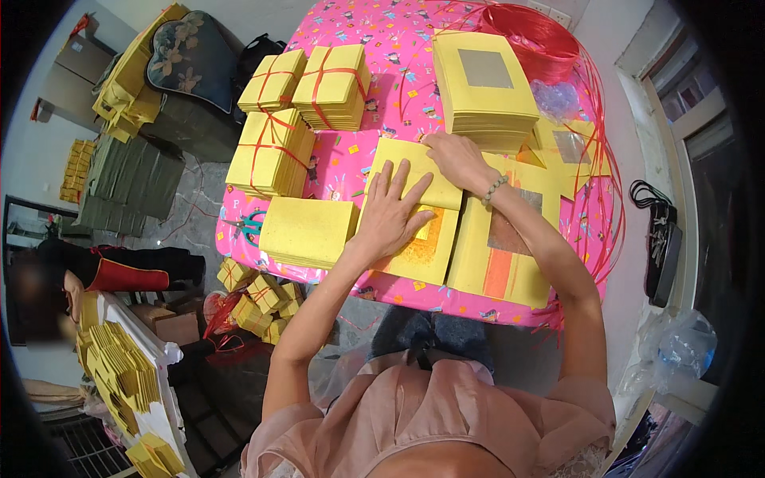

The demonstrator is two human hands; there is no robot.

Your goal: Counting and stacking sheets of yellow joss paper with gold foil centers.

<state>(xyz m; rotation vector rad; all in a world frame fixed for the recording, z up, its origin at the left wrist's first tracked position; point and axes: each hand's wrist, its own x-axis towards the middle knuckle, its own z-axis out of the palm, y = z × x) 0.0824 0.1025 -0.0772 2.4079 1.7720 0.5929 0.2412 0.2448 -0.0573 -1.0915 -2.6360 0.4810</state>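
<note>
A sheet of yellow paper [414, 169], its far part folded over, lies in front of me on the table. My left hand [392, 215] rests flat on it with fingers spread. Beneath that hand shows an orange, gold-speckled patch [430, 243]. My right hand [460, 163], with a beaded bracelet at the wrist, has its fingers curled together at the far right corner of the fold. Under my right forearm lie flat yellow sheets [468, 267] with a metallic square and an orange stripe. To the left sits a stack of folded yellow paper [309, 227], beside green-handled scissors [252, 229].
Three bundles [275, 151] tied with red ribbon stand at the far left of the pink patterned table [339, 163]. A tall yellow stack [486, 99] and a red ribbon coil [532, 44] stand at the far right. Below the left edge, tied bundles [267, 295] are heaped. Another person's arm [73, 291] shows at left.
</note>
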